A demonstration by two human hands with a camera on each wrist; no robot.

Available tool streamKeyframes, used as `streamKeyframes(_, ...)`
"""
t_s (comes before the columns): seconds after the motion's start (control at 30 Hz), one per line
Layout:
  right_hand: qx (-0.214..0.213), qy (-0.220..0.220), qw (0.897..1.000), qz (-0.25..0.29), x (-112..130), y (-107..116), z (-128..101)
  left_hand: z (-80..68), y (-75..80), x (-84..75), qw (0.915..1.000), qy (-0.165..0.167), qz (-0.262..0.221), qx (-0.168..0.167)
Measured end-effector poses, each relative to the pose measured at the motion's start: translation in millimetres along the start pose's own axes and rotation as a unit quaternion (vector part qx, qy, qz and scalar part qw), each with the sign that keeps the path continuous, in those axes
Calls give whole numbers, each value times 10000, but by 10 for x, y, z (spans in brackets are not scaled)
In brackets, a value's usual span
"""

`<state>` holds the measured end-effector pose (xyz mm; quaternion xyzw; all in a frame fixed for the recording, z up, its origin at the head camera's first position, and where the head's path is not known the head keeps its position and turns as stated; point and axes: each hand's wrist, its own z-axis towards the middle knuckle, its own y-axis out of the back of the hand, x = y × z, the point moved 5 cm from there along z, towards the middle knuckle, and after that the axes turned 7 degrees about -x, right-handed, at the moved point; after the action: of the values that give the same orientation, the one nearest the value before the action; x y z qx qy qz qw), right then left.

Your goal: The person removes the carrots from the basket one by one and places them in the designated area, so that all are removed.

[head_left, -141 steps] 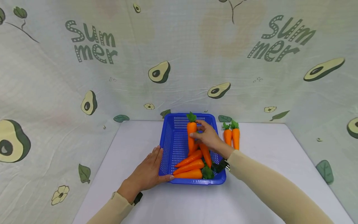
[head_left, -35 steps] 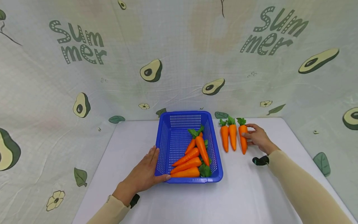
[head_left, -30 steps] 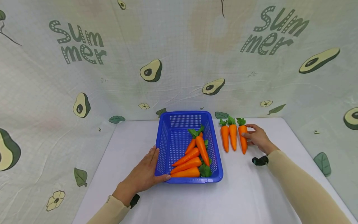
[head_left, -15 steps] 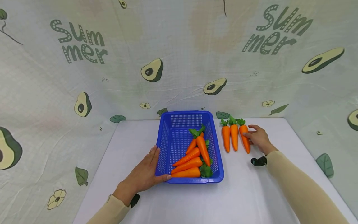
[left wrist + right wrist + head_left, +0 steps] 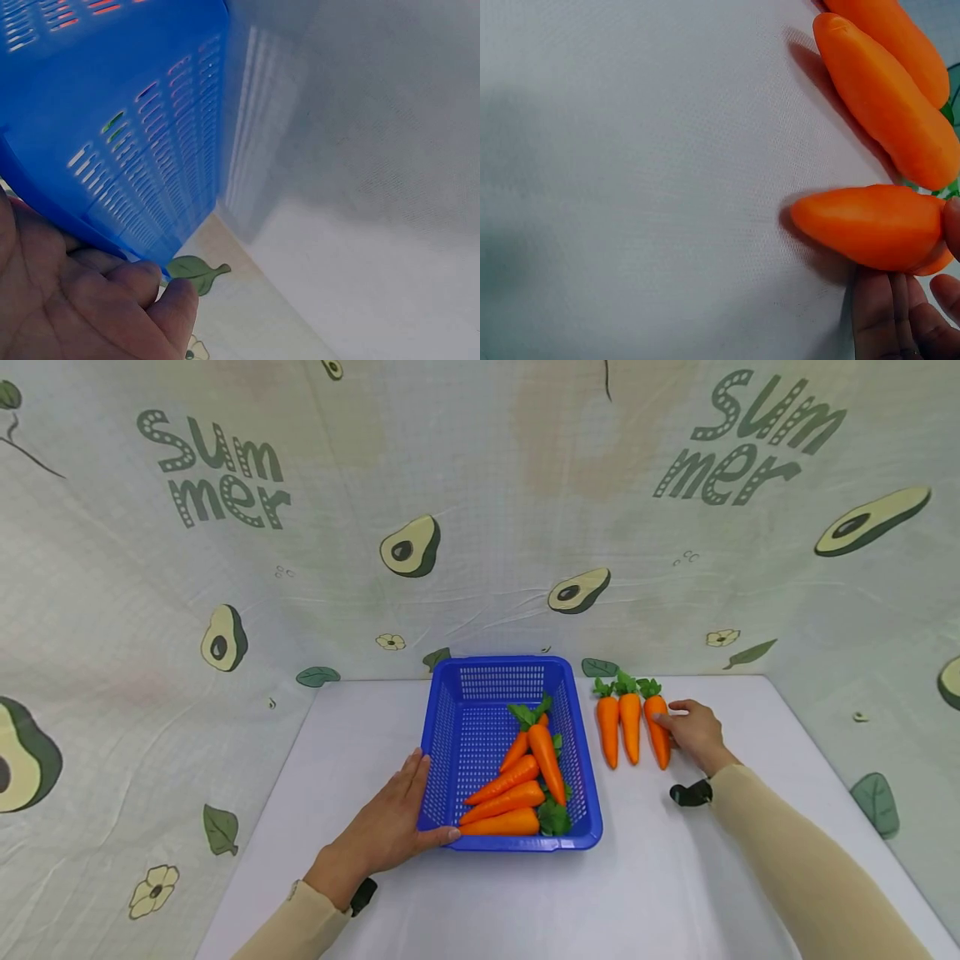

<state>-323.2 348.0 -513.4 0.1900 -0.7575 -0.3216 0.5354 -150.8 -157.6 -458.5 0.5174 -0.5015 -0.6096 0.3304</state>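
Toward the back right of the white table lie three orange carrots with leafy green tops, side by side. My right hand (image 5: 696,733) pinches the rightmost carrot (image 5: 657,731) between thumb and fingers; in the right wrist view that carrot (image 5: 870,225) lies on the cloth with its tip toward the left. The middle carrot (image 5: 631,727) and the left carrot (image 5: 608,731) lie untouched. At the blue basket (image 5: 587,760), my left hand (image 5: 390,818) rests with straight fingers along the left rim and the thumb on the front corner. Several carrots (image 5: 501,822) lie inside the basket, mostly at its front right.
A printed cloth (image 5: 487,527) with avocados and lettering rises behind the table and along both sides. White tabletop (image 5: 525,902) extends in front of the basket. The leafy tops of the three carrots lie close to the back edge.
Earlier my right hand held a carrot over the basket; now it holds one beside the two on the table. Lately that carrot's tip swung right and its leaves came nearer the middle one.
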Motion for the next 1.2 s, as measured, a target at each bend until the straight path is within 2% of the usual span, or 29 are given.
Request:
streamKeyframes(0.4, -3, 31, 9996, 291, -8, 17, -28, -3, 11, -13, 9999, -82, -56, -61)
streamKeyframes(0.73, -65, -123, 9999, 90, 16, 36, -87, -20, 32, -31, 9995, -157, 267, -73)
streamKeyframes(0.97, -140, -45, 9999, 71, 54, 69, -120, -14, 34, -29, 9992, -184, 344, -110)
streamKeyframes(1.2, 40, 19, 9996, 281, 49, 47, -110, -10, 29, -26, 9996, -112, 263, -75)
